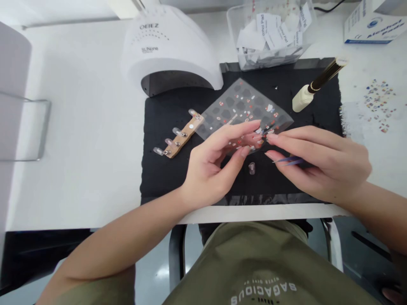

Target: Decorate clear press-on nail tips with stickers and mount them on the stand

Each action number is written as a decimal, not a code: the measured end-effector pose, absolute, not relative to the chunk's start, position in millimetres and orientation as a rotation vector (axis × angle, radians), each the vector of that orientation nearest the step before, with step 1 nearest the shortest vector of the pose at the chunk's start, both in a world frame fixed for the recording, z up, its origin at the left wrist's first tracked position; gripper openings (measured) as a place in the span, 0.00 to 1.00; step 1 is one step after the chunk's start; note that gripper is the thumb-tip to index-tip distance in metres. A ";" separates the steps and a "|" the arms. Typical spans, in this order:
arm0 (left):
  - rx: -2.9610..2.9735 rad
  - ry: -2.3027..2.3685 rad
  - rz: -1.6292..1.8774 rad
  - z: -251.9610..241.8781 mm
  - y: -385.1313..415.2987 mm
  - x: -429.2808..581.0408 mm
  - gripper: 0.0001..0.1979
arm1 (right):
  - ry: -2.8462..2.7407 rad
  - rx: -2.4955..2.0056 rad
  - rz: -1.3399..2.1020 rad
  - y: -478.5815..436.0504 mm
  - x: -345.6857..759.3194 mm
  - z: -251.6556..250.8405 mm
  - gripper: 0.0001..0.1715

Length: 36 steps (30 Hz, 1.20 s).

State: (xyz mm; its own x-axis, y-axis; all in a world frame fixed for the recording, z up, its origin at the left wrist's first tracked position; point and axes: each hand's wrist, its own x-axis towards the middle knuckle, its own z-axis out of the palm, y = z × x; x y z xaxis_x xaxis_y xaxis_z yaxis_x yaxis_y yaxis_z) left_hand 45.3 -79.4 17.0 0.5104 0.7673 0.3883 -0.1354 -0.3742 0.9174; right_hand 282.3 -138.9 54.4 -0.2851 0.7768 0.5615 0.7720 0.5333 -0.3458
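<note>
A clear sticker sheet with small red and white designs lies angled over the black mat. My left hand is closed on its near edge, the thumb curled toward the fingers. Purple tweezers are gripped in my right hand, their tips pointing left. My right fingertips meet the left ones at the sheet's near right edge; whether a sticker is pinched there is too small to tell. Just below, a loose clear nail tip rests on the mat. Left of the sheet, a wooden stand carries several nail tips.
A white nail lamp stands at the back left. Behind the mat is a clear bin of alcohol pads. A cream polish bottle stands right of the sheet. Scattered decorations and an alcohol pad box are farther right.
</note>
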 end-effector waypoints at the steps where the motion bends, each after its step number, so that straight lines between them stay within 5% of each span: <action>1: 1.694 0.533 1.052 17.3 -78.7 45.0 0.20 | -2.074 -1.260 0.006 -138.8 282.9 54.5 0.10; 17: 2.074 0.308 1.180 11.4 -77.8 49.5 0.24 | -2.040 -1.332 0.052 -142.5 274.8 66.8 0.13; 36: 2.294 0.304 1.234 21.2 -73.3 49.4 0.13 | -1.905 -1.315 0.218 -143.6 276.6 73.6 0.21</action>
